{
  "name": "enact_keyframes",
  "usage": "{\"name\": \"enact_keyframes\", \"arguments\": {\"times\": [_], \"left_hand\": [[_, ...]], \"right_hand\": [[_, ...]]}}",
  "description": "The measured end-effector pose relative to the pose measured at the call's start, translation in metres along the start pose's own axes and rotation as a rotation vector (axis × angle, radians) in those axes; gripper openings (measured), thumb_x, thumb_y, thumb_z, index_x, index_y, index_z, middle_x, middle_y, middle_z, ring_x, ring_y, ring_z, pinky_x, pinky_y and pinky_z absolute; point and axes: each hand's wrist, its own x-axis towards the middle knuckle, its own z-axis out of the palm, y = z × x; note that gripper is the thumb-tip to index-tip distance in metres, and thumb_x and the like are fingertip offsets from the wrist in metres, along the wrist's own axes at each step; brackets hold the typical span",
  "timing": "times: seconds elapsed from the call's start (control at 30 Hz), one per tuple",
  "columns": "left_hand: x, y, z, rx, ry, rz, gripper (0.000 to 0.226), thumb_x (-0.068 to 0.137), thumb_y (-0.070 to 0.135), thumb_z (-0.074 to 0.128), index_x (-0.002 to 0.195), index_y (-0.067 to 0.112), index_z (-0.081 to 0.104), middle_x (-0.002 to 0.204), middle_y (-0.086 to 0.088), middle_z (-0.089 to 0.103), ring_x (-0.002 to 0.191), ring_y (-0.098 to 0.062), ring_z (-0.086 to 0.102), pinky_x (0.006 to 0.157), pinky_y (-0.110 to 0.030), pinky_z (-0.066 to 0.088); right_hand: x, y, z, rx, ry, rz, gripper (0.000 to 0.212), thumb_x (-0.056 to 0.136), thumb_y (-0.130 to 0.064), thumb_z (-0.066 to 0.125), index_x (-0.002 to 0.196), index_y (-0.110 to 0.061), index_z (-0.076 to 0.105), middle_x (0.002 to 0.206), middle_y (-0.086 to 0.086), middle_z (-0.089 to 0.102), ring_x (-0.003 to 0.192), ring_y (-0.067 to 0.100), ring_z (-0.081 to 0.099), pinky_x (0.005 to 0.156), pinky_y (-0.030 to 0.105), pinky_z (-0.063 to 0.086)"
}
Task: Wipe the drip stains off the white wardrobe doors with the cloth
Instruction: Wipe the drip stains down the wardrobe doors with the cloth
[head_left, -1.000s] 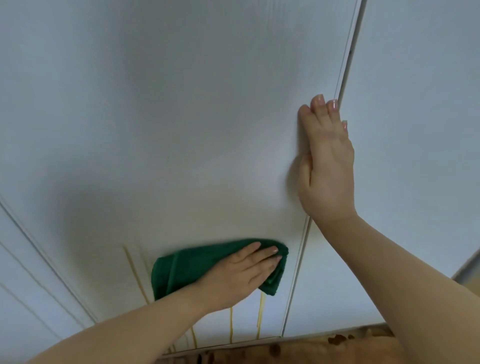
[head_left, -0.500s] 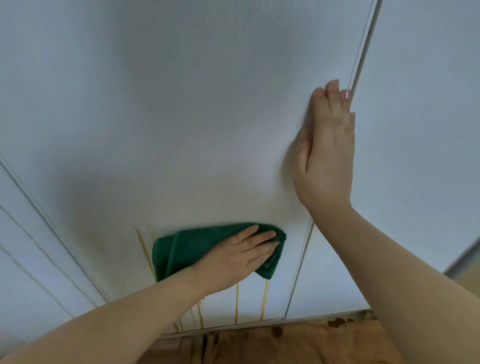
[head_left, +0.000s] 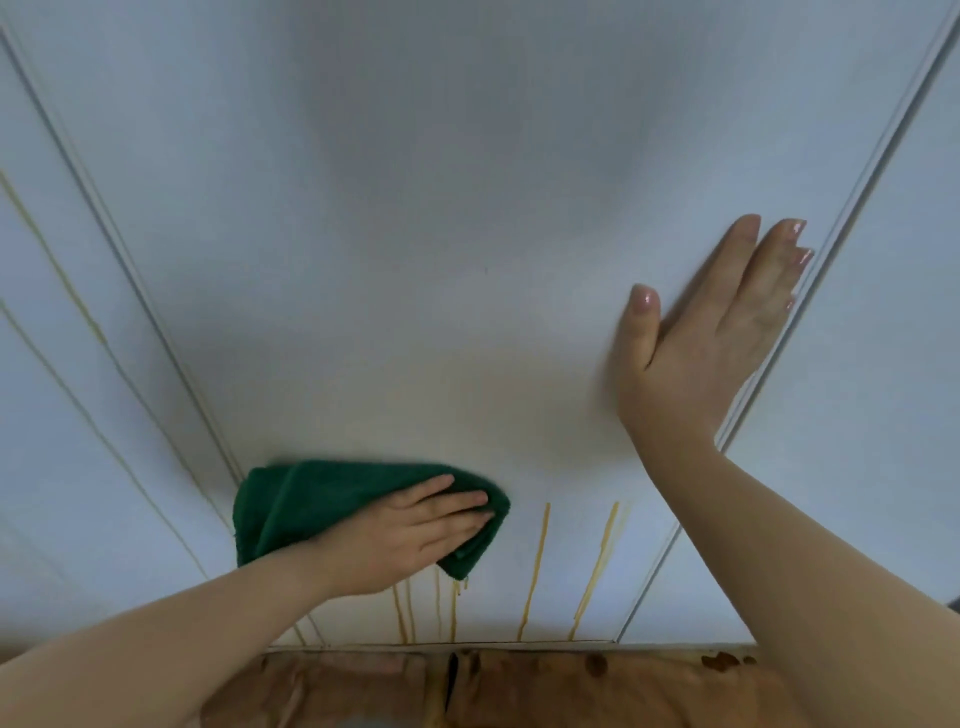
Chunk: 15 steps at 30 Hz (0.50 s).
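Observation:
A folded green cloth (head_left: 291, 504) lies flat against the lower left of the middle white wardrobe door (head_left: 441, 234). My left hand (head_left: 405, 540) presses it to the door with straight fingers. My right hand (head_left: 711, 332) rests flat on the same door near its right edge, fingers straight. Yellow-brown drip stains (head_left: 535, 566) run down the door below and to the right of the cloth. More thin drip lines (head_left: 78, 306) run down the door on the left.
A door gap (head_left: 857, 208) runs beside my right hand, with another white door (head_left: 893, 415) past it. A brown floor (head_left: 519, 686) with dark spots lies below the doors.
The cloth and my left hand have slid left along the door, baring two drip stains on its right. My right hand has tilted, thumb spread. The view has shifted left.

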Motion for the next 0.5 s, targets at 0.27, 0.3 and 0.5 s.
{"name": "enact_keyframes", "arguments": {"times": [0.27,0.3,0.5], "left_hand": [[-0.008,-0.064,-0.026,-0.013,0.44,-0.565,0.039,0.097,0.007,0.033,0.134,0.01,0.044,0.139,-0.003,0.041,0.137,-0.028,0.028,0.114,-0.047,0.017],[-0.004,-0.056,-0.02,0.001,0.444,-0.58,0.038,0.097,0.009,0.031,0.133,0.01,0.045,0.138,-0.003,0.042,0.137,-0.028,0.026,0.115,-0.047,0.014],[-0.017,-0.002,0.009,0.002,0.176,-0.166,0.04,0.1,0.005,0.015,0.126,0.011,0.045,0.133,0.003,0.055,0.127,-0.022,0.038,0.118,-0.043,0.004]], "right_hand": [[-0.003,-0.005,0.007,-0.066,0.055,0.034,0.067,0.097,-0.041,0.026,0.14,0.01,0.027,0.144,0.035,0.026,0.135,0.043,0.018,0.115,0.033,0.002],[-0.004,-0.006,0.008,-0.062,0.056,0.044,0.066,0.097,-0.038,0.028,0.14,0.01,0.027,0.145,0.035,0.025,0.136,0.044,0.017,0.115,0.033,0.002],[-0.03,-0.009,0.008,-0.069,0.007,0.045,0.063,0.099,-0.041,0.023,0.142,0.005,0.024,0.146,0.033,0.025,0.136,0.039,0.013,0.116,0.033,0.0]]}}
